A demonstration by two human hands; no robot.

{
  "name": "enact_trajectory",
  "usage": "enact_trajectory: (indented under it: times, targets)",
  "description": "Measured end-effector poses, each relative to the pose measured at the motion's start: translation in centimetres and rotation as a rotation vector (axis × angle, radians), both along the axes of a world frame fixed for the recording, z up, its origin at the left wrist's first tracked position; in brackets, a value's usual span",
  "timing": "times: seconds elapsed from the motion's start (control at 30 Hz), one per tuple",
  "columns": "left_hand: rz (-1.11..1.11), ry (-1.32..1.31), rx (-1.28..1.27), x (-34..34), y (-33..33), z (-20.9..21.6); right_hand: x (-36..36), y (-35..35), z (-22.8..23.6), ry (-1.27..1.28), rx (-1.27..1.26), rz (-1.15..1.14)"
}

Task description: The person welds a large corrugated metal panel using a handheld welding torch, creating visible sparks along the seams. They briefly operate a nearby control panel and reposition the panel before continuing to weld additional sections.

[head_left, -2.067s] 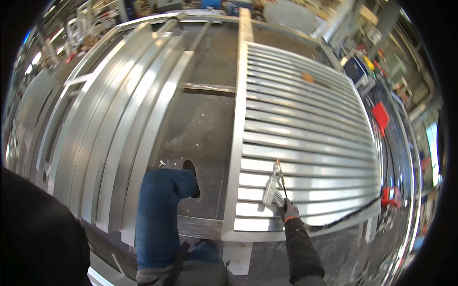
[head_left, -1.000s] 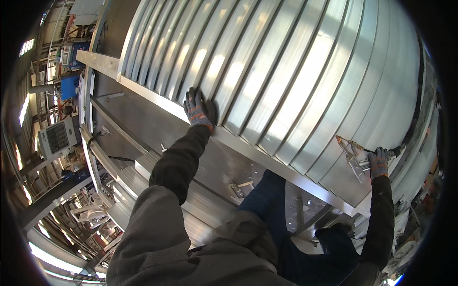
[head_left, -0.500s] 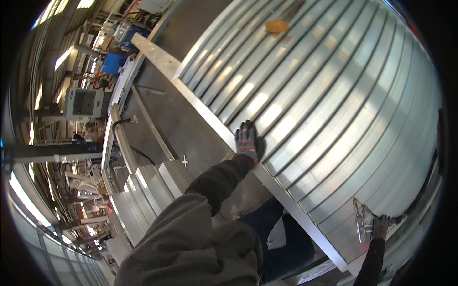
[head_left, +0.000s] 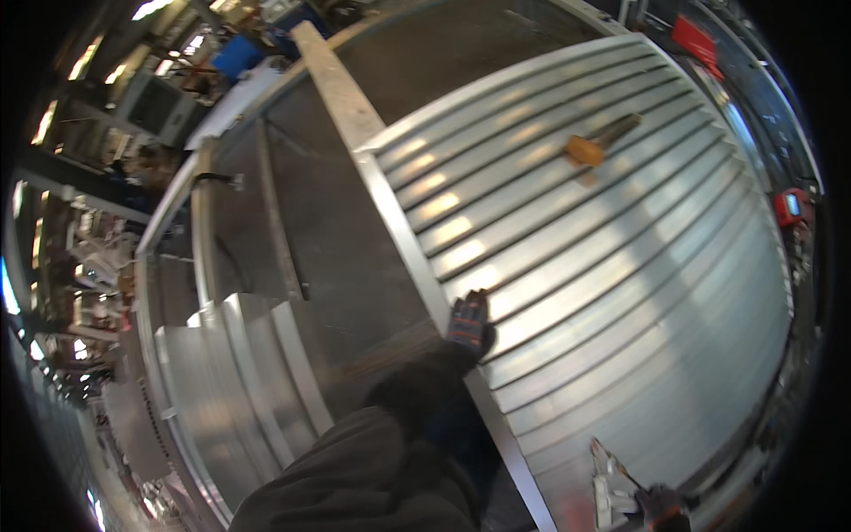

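My left hand [head_left: 470, 324], in a dark grey glove with orange marks, lies flat with fingers stretched out. It rests on the left edge of a wide silvery panel of parallel metal slats [head_left: 567, 257]. At the panel's lower right, my gloved right hand [head_left: 663, 510] is closed on the handle end of a metal clamp-like tool [head_left: 610, 498], whose pointed jaws face away from me. Blur hides some of its fingers. An orange-headed mallet [head_left: 585, 151] with a dark handle lies across the slats farther away.
A long metal bar [head_left: 337, 89] extends beyond the panel's far left corner. Left of me are more metal profiles [head_left: 208, 372] and a frame rail [head_left: 277, 208]. A red device with a small screen [head_left: 789, 207] sits by the right edge; a red object [head_left: 696, 43] stands farther back.
My view has swung, bringing the panel's far edge and the red device into sight. My left hand stays on the panel's edge, and my right hand remains at the clamp-like tool.
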State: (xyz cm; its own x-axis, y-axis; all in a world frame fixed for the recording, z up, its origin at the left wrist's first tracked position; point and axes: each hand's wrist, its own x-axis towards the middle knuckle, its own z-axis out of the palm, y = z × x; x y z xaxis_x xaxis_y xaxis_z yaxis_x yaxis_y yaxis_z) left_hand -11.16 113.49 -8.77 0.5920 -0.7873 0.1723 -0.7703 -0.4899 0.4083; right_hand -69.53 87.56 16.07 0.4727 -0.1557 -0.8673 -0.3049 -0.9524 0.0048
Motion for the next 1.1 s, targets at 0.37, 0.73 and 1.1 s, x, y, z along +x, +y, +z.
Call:
enact_trajectory:
  times: [0.37, 0.73, 1.1]
  targets:
    - [0.017, 0.010, 0.094, 1.1, 1.0, 0.0, 40.7, 3.5, 1.6, -0.925, 0.237, -0.404]
    - [-0.303, 0.471, 0.523, 4.8, -0.3, 0.8, 74.4, 34.0, 2.5, -1.113, 0.926, -0.623]
    - [0.135, 0.627, 0.236, 20.8, 17.0, -3.8, 66.8, 24.6, -1.2, -0.640, 0.988, -1.180]
